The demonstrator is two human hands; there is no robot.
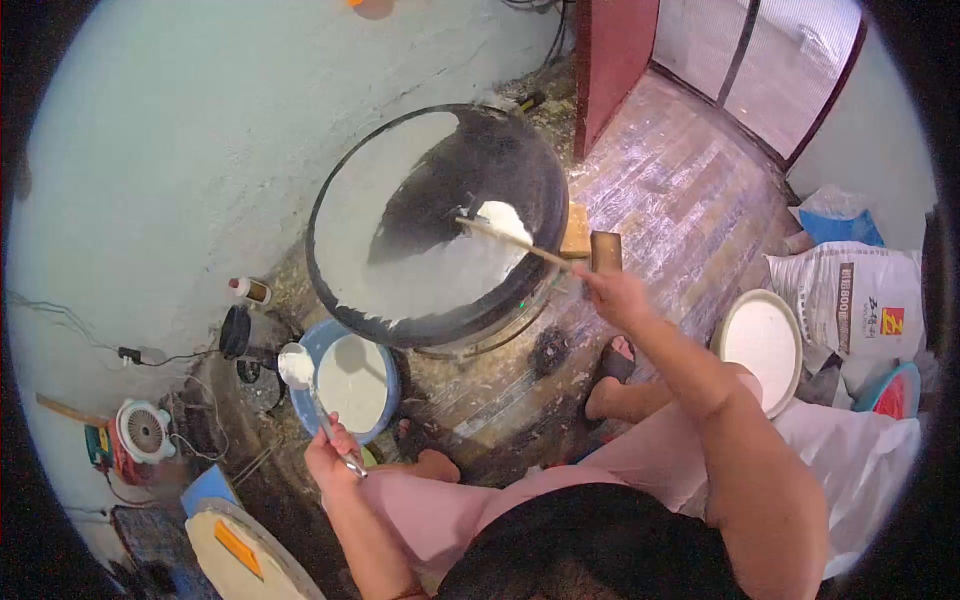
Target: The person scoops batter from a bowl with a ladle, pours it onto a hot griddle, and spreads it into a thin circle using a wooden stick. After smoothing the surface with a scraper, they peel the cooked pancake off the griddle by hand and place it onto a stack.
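A large round black griddle [420, 210] stands in front of me, its left and lower parts coated with a thin layer of white batter [365, 195]. My right hand [612, 298] is closed around the handle of a wooden batter spreader [545, 254]. The spreader's far end lies on the griddle beside a thicker white pool of batter [502, 218]. At the lower left, my left hand [335, 455] grips a metal ladle [321, 405] with a white-coated bowl. The ladle's bowl is over the rim of a blue basin [311, 345] holding white batter.
A small fan [143, 429] and cables are by the left wall. A round board with an orange scraper [237, 549] sits at lower left. On the right are a basin of white contents [797, 340], a printed white sack [850, 297] and a red door [612, 70].
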